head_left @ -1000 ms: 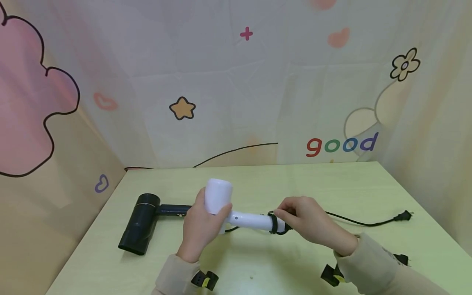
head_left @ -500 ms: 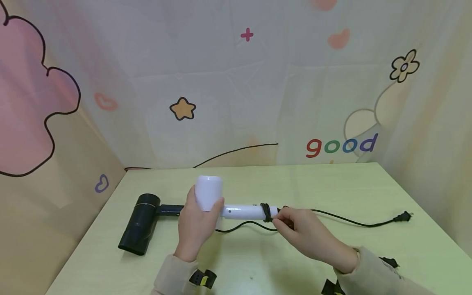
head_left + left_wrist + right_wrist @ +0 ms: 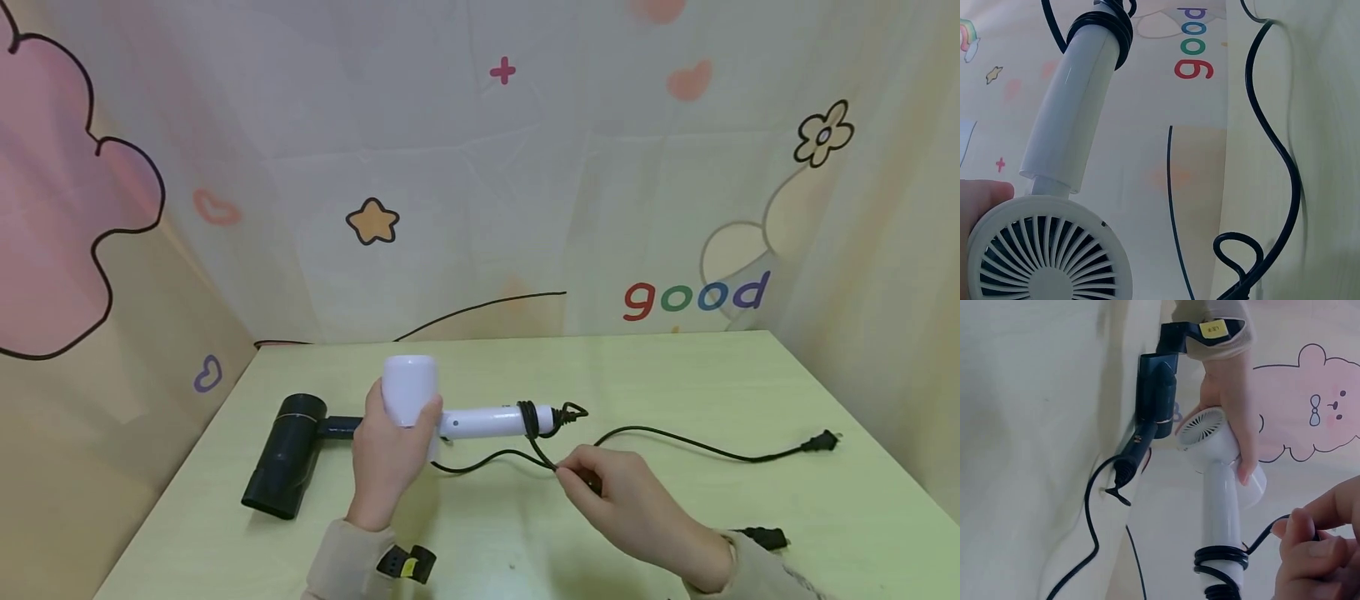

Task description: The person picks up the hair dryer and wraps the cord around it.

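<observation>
My left hand point(image 3: 390, 462) grips a white hair dryer point(image 3: 483, 422) round its head, holding it above the table with the handle pointing right. The round intake grille point(image 3: 1050, 281) shows in the left wrist view. A black cord point(image 3: 528, 419) is wound in several turns round the handle's end. Below and right of that end, my right hand point(image 3: 637, 508) pinches a stretch of this cord between thumb and fingers; the other fingers curl in. In the right wrist view the cord runs from the coil to the right hand's fingertips point(image 3: 1294, 522).
A dark hair dryer point(image 3: 285, 458) lies on the table point(image 3: 480, 542) at left, its handle partly hidden behind my left hand. Its black cord point(image 3: 487, 457) snakes right to a plug point(image 3: 819, 442). A printed curtain point(image 3: 480, 208) hangs behind the table.
The white hair dryer has shifted left and its handle has levelled. My right hand has moved from the handle's end down towards me, drawing a stretch of cord away from the coil.
</observation>
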Motion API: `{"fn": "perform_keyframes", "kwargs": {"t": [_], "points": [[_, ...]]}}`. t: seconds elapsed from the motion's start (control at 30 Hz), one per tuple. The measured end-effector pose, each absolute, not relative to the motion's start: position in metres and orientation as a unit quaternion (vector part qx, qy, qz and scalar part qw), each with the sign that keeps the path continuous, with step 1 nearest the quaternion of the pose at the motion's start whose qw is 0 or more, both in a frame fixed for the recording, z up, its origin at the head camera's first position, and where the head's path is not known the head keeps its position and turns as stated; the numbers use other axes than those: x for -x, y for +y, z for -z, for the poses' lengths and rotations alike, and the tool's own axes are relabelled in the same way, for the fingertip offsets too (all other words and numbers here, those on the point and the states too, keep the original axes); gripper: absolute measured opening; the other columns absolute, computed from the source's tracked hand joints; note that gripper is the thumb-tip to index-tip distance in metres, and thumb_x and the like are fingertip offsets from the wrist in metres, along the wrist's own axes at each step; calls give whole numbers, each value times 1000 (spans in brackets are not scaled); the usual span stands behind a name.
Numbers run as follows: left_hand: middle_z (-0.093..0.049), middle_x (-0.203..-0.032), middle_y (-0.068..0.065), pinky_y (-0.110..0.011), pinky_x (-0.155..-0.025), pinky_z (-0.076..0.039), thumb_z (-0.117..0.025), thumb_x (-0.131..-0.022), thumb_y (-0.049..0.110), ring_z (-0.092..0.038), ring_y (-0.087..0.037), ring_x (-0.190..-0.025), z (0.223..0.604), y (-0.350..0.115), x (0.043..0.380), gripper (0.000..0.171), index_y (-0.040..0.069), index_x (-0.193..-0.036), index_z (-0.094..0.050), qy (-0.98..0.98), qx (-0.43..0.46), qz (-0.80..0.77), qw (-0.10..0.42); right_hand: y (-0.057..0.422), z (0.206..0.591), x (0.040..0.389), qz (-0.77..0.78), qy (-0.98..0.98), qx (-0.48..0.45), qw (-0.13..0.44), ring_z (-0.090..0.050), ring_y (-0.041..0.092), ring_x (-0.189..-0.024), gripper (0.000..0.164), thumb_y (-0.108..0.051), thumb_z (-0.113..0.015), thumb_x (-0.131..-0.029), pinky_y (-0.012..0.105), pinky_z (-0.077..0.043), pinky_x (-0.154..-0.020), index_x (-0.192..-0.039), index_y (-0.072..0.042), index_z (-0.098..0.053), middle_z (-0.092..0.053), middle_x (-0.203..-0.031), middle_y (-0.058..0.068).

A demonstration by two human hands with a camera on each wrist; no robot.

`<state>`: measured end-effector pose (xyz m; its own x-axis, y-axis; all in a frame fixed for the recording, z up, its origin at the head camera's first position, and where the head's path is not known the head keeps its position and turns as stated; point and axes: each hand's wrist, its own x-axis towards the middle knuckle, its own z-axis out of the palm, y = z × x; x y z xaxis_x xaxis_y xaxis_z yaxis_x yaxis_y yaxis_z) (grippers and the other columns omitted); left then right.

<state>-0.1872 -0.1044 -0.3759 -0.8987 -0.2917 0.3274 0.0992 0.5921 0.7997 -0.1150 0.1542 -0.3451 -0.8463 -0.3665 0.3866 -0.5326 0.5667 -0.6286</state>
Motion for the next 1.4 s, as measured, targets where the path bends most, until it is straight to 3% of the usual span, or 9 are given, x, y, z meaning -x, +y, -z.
{"fn": "perform_keyframes", "kwargs": {"t": [0.17, 0.57, 0.8, 1.0, 1.13, 1.4], "points": [[-63, -104, -18, -37, -59, -52, -67, -83, 46, -64, -31, -81, 375, -108, 188, 73, 4, -135, -40, -858, -63, 461, 218, 155, 360, 109, -406, -861, -275, 138, -38, -8, -54, 17, -8, -58, -92, 17, -40, -48, -83, -21, -64, -48, -65, -17], [-62, -111, -19, -38, -62, -54, -66, -83, 48, -63, -33, -88, 371, -113, 188, 73, 4, -136, -41, -848, -81, 487, 194, 164, 398, 106, -455, -819, -330, 115, -39, -9, -59, 17, -2, -57, -92, 15, -41, -48, -88, -17, -64, -55, -68, -9], [-61, -113, -18, -39, -65, -54, -66, -83, 48, -62, -33, -91, 368, -111, 185, 72, 5, -135, -42, -848, -81, 492, 181, 172, 406, 111, -433, -829, -344, 83, -40, -8, -61, 15, -7, -54, -95, 16, -41, -51, -93, -17, -64, -59, -76, -6], [-61, -112, -17, -40, -66, -54, -67, -82, 48, -61, -32, -92, 363, -110, 182, 70, 7, -134, -44, -845, -79, 498, 178, 179, 413, 123, -376, -850, -358, 91, -44, -6, -67, 12, -11, -56, -95, 15, -44, -57, -99, -13, -66, -65, -86, -3], [-61, -111, -16, -38, -66, -53, -68, -82, 47, -61, -32, -91, 364, -109, 181, 69, 7, -133, -45, -844, -83, 500, 176, 181, 415, 131, -341, -864, -358, 96, -48, -6, -72, 15, -12, -58, -94, 16, -46, -61, -103, -9, -69, -67, -88, -3], [-61, -111, -17, -36, -66, -53, -69, -81, 46, -61, -31, -92, 367, -109, 183, 68, 6, -132, -47, -834, -90, 522, 155, 187, 413, 143, -290, -888, -347, 81, -41, -6, -66, 28, -8, -60, -91, 15, -41, -58, -118, -6, -66, -64, -85, -4]]}}
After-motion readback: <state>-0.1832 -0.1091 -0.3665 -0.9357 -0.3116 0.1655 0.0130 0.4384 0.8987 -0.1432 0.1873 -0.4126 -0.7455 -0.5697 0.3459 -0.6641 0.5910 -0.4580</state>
